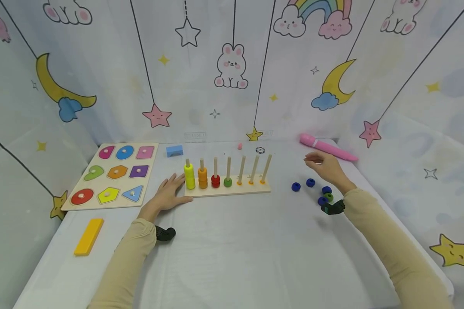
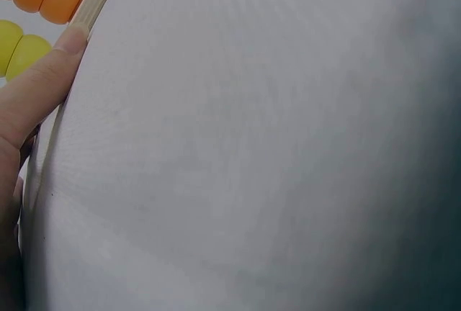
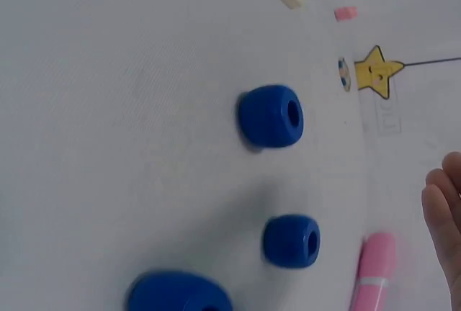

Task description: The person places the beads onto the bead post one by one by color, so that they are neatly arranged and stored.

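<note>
1 wooden peg board [image 1: 232,193] stands near the middle of the desk [image 1: 232,262], with 7 upright pegs in 1 row. From the left, 4 pegs carry beads: a yellow stack [image 1: 190,177], an orange stack [image 1: 203,178], red beads [image 1: 215,181] and green [image 1: 227,183]; I cannot tell the exact number on each. The other 3 pegs show plain wood.

The left hand [image 1: 170,192] lies released at the board's left end, fingers spread, its thumb touching the front edge. The right hand [image 1: 325,166] is raised above the desk's right side, released, fingers loosely bent, near 1 pink pen-shaped thing [image 1: 328,148]. Below and left of it lie 5 loose beads: 4 blue beads [image 1: 295,186] and 1 green bead [image 1: 328,197], which sits beside 2 of the blue.

Left of the peg board is 1 puzzle board [image 1: 110,159] bearing 9 coloured shapes in 3 rows. Nearby are 1 yellow block [image 1: 89,237] and 1 blue block [image 1: 174,151]; 1 small pink piece [image 1: 239,146] lies behind the pegs.
</note>
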